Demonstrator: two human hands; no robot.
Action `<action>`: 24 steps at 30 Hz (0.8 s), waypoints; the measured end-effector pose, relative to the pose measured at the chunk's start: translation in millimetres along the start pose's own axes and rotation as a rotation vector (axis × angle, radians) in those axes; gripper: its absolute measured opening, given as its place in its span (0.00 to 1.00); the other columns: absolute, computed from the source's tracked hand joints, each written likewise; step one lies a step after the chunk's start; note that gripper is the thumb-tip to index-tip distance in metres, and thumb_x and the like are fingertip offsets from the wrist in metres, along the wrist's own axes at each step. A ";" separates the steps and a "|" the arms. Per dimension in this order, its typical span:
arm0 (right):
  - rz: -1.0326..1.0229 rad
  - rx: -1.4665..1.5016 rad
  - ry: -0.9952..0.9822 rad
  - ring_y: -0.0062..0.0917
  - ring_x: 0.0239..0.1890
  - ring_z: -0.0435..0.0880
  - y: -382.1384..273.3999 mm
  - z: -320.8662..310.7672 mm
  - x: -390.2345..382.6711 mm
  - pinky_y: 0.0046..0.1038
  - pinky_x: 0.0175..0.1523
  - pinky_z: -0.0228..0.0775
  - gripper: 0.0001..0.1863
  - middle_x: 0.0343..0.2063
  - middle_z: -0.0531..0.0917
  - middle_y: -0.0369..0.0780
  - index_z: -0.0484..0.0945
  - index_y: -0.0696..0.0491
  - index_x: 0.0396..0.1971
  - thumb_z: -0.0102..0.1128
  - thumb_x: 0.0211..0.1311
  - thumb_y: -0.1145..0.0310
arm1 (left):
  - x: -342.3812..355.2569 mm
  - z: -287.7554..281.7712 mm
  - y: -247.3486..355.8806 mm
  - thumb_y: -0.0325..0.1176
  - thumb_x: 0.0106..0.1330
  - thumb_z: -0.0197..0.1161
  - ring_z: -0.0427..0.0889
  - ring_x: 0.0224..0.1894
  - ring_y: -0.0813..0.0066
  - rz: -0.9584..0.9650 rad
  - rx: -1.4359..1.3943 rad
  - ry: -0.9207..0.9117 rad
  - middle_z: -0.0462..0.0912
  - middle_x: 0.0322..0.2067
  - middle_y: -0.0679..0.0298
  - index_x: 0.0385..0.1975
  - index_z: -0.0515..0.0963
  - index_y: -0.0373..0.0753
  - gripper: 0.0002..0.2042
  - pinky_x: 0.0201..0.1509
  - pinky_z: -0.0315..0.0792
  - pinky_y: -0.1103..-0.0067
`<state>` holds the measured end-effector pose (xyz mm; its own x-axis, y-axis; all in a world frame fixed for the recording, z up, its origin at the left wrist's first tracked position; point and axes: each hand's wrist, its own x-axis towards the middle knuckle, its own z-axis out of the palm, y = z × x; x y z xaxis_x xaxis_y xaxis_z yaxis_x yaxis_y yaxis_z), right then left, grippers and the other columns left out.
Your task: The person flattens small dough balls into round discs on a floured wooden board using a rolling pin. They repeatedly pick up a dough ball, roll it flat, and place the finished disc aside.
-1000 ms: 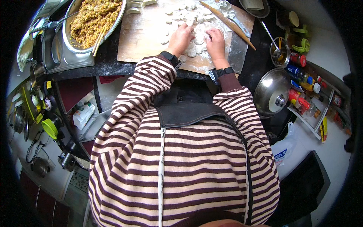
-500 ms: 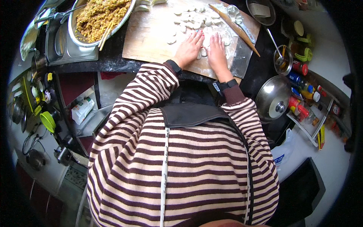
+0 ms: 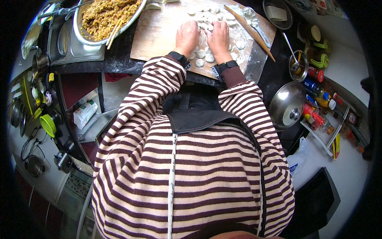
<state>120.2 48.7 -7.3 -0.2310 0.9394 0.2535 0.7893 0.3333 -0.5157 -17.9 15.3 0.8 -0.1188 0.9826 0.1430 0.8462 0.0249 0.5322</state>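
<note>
Floured dough pieces, small and pale, lie scattered over a wooden board (image 3: 155,36). My left hand (image 3: 188,38) is on the board among them, its fingers curled in and closed. Close beside it, my right hand (image 3: 218,38) is curled the same way, knuckles up. Both sets of fingertips are mostly hidden, so what they pinch cannot be made out. A flattened round dough piece (image 3: 209,57) rests just below the right hand, with several others around it. More dough pieces lie beyond both hands. A wooden rolling pin (image 3: 254,34) lies slantwise on the board's right side.
A large bowl (image 3: 91,42) of brownish minced filling with chopsticks (image 3: 114,32) stands at the left. A steel sink (image 3: 75,51) lies beyond it. On the right are a strainer (image 3: 277,14), a small metal pot (image 3: 298,67), a domed lid (image 3: 288,103) and several bottles.
Both hands were flat with fingers stretched over the dough; now their fingers are curled in. They have shifted a little left and farther away, uncovering round dough pieces near the wrists.
</note>
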 end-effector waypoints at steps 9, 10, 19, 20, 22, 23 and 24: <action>0.097 0.028 -0.050 0.42 0.50 0.74 45.8 -41.2 -21.7 0.39 0.56 0.67 0.20 0.42 0.76 0.45 0.77 0.55 0.44 0.69 0.47 0.76 | -8.2 -8.2 -2.9 0.29 0.54 0.69 0.78 0.44 0.52 0.057 -0.034 -0.005 0.80 0.39 0.54 0.39 0.77 0.36 0.14 0.48 0.73 0.64; 0.084 0.041 -0.050 0.42 0.50 0.74 48.6 -42.7 -25.7 0.39 0.56 0.67 0.20 0.42 0.76 0.45 0.77 0.55 0.43 0.69 0.47 0.76 | -8.2 -6.9 -3.2 0.29 0.54 0.69 0.77 0.44 0.52 0.063 -0.022 0.006 0.79 0.38 0.54 0.39 0.77 0.36 0.14 0.48 0.72 0.64; 0.066 0.040 -0.022 0.41 0.49 0.75 51.0 -46.0 -34.3 0.38 0.55 0.68 0.19 0.43 0.77 0.45 0.77 0.57 0.45 0.67 0.51 0.76 | -8.0 -6.3 -9.3 0.29 0.54 0.69 0.77 0.44 0.53 0.102 -0.023 -0.008 0.78 0.39 0.54 0.39 0.77 0.37 0.14 0.49 0.71 0.64; 0.057 0.024 -0.030 0.42 0.52 0.75 49.2 -48.4 -37.4 0.38 0.58 0.67 0.21 0.46 0.77 0.46 0.76 0.58 0.48 0.66 0.52 0.75 | -9.8 -8.5 -9.3 0.29 0.54 0.69 0.77 0.44 0.53 0.129 -0.019 0.010 0.79 0.40 0.55 0.40 0.77 0.37 0.14 0.49 0.71 0.64; -0.007 -0.056 -0.078 0.43 0.59 0.71 44.4 -51.2 -45.6 0.38 0.64 0.63 0.25 0.54 0.75 0.48 0.72 0.60 0.55 0.64 0.56 0.72 | -16.9 -12.7 -8.7 0.29 0.57 0.65 0.76 0.49 0.55 0.173 0.033 -0.033 0.78 0.46 0.54 0.45 0.75 0.35 0.16 0.53 0.71 0.65; -0.062 -0.123 -0.119 0.43 0.62 0.69 41.0 -51.2 -51.0 0.38 0.67 0.60 0.27 0.58 0.72 0.49 0.70 0.61 0.58 0.63 0.58 0.70 | -21.8 -13.9 -8.4 0.29 0.59 0.63 0.76 0.52 0.56 0.230 0.045 0.007 0.78 0.49 0.54 0.48 0.75 0.34 0.17 0.56 0.71 0.66; -0.124 -0.202 -0.154 0.43 0.66 0.66 38.0 -50.0 -56.2 0.38 0.70 0.57 0.30 0.63 0.70 0.50 0.67 0.62 0.62 0.61 0.61 0.68 | -27.3 -13.9 -8.0 0.30 0.61 0.61 0.74 0.56 0.56 0.246 0.117 -0.070 0.75 0.53 0.52 0.52 0.73 0.33 0.19 0.59 0.69 0.66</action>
<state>191.6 4.5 -0.2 -0.4048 0.8986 0.1692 0.8432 0.4384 -0.3113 -28.6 -14.3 4.2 0.1304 0.9720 0.1955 0.8999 -0.1988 0.3881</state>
